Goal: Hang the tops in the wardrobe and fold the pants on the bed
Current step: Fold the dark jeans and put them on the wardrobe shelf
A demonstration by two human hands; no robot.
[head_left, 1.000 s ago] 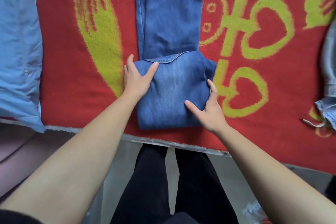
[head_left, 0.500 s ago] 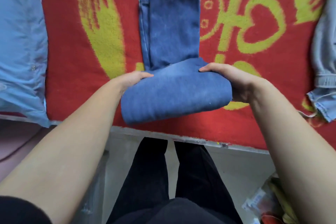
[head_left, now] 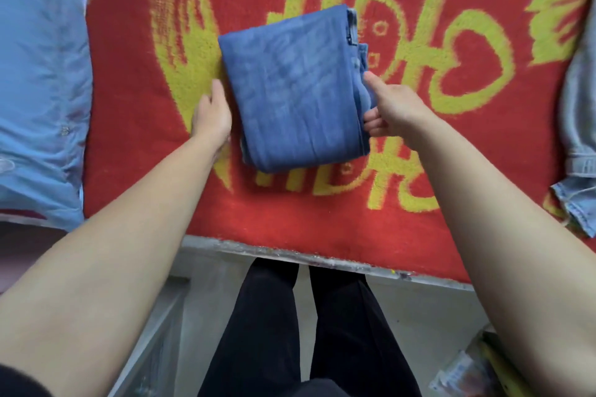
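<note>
In the head view, the folded blue jeans [head_left: 293,87] lay on the red blanket [head_left: 419,219], the left hand [head_left: 211,113] flat and straight-fingered just beside their left edge, the right hand [head_left: 390,109] pinching their right edge, thumb on top.

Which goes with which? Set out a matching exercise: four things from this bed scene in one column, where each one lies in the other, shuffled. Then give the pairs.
Things
1. folded jeans
2. light blue shirt
3. pale denim garment
4. left hand

Places
A. at the right edge of the view
B. flat against the left side of the jeans
C. in the middle of the red blanket
D. at the left edge of the view

Pairs: 1-C, 2-D, 3-A, 4-B
</note>
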